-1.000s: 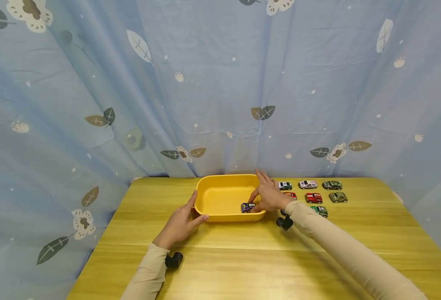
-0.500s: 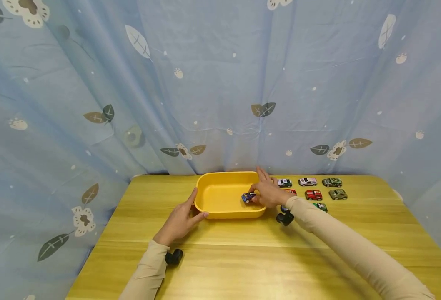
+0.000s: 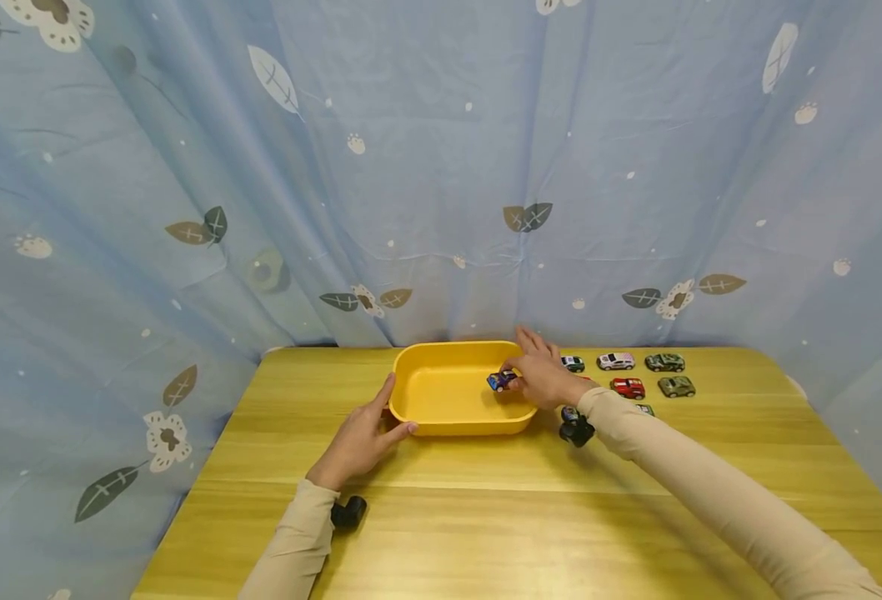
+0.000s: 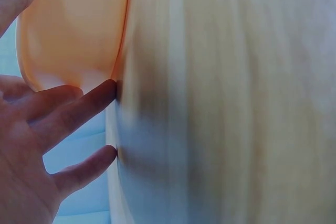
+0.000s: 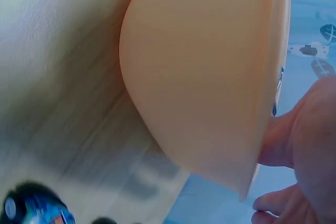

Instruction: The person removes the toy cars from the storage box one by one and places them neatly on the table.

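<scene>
A yellow plastic tub (image 3: 441,404) stands near the table's far edge. At its left end my left hand (image 3: 357,443) holds it, thumb at the near rim and fingers along the outer side; the left wrist view has these fingers against the wall of the tub (image 4: 73,30). Over the tub's right part, my right hand (image 3: 549,377) pinches a small blue-purple toy car (image 3: 500,381) between thumb and finger. Only a sliver of that car (image 5: 278,90) shows past the rim in the right wrist view. Whether anything lies beneath the right hand inside the tub is hidden.
Right of the tub several toy cars stand in rows, among them a white one (image 3: 616,361), a red one (image 3: 628,388) and a camouflage one (image 3: 664,362). Another blue car (image 5: 44,211) is partly covered by my right wrist in the head view. A patterned curtain (image 3: 441,167) hangs behind.
The toy car in my right hand has risen from the tub's near right floor, moving slightly farther away and to the right. My left hand has stayed on the tub.
</scene>
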The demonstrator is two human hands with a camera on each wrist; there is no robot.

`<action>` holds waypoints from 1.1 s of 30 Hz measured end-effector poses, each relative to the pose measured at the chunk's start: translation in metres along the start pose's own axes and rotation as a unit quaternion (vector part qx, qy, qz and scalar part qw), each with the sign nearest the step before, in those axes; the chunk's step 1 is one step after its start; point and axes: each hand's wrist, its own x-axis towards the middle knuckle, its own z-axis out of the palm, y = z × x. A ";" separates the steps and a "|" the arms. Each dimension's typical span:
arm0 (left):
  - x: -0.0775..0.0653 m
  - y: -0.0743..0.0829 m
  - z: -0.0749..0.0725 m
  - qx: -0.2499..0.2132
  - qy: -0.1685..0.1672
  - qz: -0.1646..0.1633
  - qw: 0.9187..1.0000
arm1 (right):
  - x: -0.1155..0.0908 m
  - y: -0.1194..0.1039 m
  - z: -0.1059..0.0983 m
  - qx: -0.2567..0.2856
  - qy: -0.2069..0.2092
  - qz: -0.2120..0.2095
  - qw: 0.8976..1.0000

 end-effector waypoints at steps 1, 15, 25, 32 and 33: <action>0.000 0.000 0.000 0.001 -0.001 0.001 1.000 | -0.001 0.001 -0.001 -0.002 0.005 -0.001 1.000; 0.001 -0.002 -0.002 0.001 0.000 0.001 1.000 | -0.014 0.011 -0.035 -0.038 0.079 -0.017 0.996; 0.000 -0.004 -0.002 0.005 -0.007 0.002 1.000 | -0.032 0.033 -0.049 -0.071 0.075 0.022 0.994; 0.001 -0.001 -0.001 0.001 -0.007 -0.001 1.000 | -0.046 0.049 -0.055 -0.077 0.063 0.050 0.994; 0.001 -0.001 -0.001 0.001 -0.006 0.000 1.000 | -0.048 0.051 -0.055 -0.078 0.063 0.052 0.994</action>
